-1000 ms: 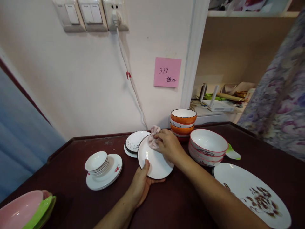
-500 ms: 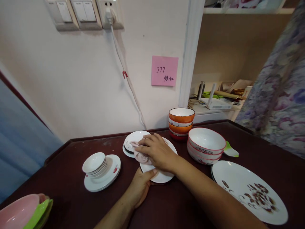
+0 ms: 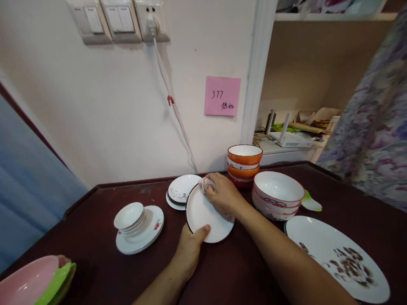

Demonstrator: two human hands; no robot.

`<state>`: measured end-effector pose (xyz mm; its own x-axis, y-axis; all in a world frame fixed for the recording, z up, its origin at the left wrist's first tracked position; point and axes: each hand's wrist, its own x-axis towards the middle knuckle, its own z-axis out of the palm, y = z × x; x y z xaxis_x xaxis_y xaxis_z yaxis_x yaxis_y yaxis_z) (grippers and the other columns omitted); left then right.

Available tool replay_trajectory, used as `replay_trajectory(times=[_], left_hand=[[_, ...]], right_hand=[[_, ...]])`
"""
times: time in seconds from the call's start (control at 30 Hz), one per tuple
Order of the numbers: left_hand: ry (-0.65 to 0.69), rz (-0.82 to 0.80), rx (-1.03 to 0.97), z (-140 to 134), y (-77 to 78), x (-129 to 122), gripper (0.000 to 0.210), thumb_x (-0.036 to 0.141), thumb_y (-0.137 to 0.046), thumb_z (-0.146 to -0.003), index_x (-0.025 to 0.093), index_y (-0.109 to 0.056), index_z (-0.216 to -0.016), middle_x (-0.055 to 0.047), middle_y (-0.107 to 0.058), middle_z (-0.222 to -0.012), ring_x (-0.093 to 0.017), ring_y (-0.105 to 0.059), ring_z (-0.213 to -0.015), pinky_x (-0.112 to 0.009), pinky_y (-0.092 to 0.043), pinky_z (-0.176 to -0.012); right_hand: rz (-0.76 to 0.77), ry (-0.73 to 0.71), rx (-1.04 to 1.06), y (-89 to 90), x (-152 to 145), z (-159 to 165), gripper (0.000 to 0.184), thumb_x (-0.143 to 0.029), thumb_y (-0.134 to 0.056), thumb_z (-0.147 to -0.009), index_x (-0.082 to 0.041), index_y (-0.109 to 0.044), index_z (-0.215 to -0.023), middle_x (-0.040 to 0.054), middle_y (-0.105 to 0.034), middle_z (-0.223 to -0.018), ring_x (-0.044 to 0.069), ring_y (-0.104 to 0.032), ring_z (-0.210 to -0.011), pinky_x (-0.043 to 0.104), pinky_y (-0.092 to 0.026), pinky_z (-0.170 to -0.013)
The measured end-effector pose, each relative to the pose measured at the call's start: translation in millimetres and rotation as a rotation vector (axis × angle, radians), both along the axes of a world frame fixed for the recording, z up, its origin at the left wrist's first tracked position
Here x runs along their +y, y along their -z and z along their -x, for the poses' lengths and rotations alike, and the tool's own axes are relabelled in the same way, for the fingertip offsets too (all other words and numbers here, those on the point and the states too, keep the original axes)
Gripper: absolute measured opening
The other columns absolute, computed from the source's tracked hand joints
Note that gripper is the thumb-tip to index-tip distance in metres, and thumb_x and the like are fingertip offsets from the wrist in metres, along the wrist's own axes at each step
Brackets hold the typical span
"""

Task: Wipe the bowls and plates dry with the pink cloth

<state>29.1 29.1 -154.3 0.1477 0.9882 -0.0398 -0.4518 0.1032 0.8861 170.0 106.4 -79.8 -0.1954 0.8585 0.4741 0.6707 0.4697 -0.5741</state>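
My left hand (image 3: 190, 248) grips the lower left rim of a white plate (image 3: 206, 216) with a dark edge, thumb on its face. The plate is held tilted above the table. My right hand (image 3: 224, 192) is closed on a pale pink cloth (image 3: 206, 185), pressed to the plate's upper rim. Most of the cloth is hidden under the fingers. Just behind the held plate lies a small stack of white plates (image 3: 179, 188) with a floral print.
On the dark red table (image 3: 98, 216) stand small white bowls (image 3: 129, 215) on plates (image 3: 149, 237), orange bowls (image 3: 244, 159), red-rimmed bowls (image 3: 278, 188) and a large oval plate (image 3: 321, 237). A pink dish (image 3: 28, 277) sits front left. A white router (image 3: 291, 139) is on the shelf.
My right hand with the cloth has moved from the plate's face up and right to its rim, uncovering the plate. The cloth is more bunched. The view has shifted slightly left.
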Motion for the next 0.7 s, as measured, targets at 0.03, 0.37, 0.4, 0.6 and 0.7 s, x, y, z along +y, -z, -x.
replay_trajectory(times=[0.03,0.37,0.4,0.6,0.7], left_hand=[[-0.014,-0.003,0.008,1,1.6,0,0.058,0.019,-0.072,-0.075,0.013,-0.056,-0.130,-0.015,-0.070,-0.118,-0.030,-0.065,-0.109,-0.043,-0.047,-0.098],[-0.309,0.011,-0.055,3,2.7,8,0.059,0.018,-0.077,-0.069,0.020,-0.060,-0.125,-0.009,-0.074,-0.111,-0.027,-0.063,-0.112,-0.042,-0.042,-0.104],[-0.326,0.016,-0.062,3,1.5,8,0.058,0.018,-0.077,-0.069,0.021,-0.060,-0.125,-0.009,-0.074,-0.112,-0.027,-0.063,-0.113,-0.041,-0.042,-0.104],[-0.226,-0.016,-0.043,1,-7.0,6,0.060,0.022,-0.076,-0.072,0.020,-0.057,-0.129,-0.009,-0.070,-0.121,-0.028,-0.058,-0.120,-0.042,-0.041,-0.106],[-0.114,-0.043,-0.057,2,-9.9,5,0.062,0.024,-0.073,-0.075,0.019,-0.052,-0.134,-0.011,-0.066,-0.127,-0.028,-0.054,-0.124,-0.040,-0.038,-0.108]], right_hand=[[0.012,0.003,0.036,-0.4,0,0,0.021,-0.015,-0.050,-0.080,-0.017,-0.063,-0.096,0.0084,-0.064,-0.099,0.020,-0.056,-0.089,0.031,-0.039,-0.080],[0.411,-0.034,0.529,41.1,18,2,0.026,-0.027,-0.049,-0.074,-0.014,-0.063,-0.091,0.0068,-0.070,-0.083,0.019,-0.063,-0.073,0.025,-0.047,-0.061],[0.436,-0.053,0.576,46.8,17,6,0.028,-0.028,-0.047,-0.075,-0.014,-0.062,-0.093,0.0067,-0.070,-0.084,0.018,-0.064,-0.073,0.025,-0.048,-0.062],[0.421,-0.061,0.730,48.6,16,14,0.033,-0.028,-0.042,-0.073,-0.012,-0.058,-0.096,0.0072,-0.068,-0.083,0.016,-0.062,-0.069,0.026,-0.048,-0.065],[0.339,-0.054,0.695,27.1,16,-1,0.030,-0.026,-0.047,-0.069,-0.014,-0.060,-0.093,0.0033,-0.065,-0.079,0.015,-0.058,-0.067,0.024,-0.044,-0.061]])
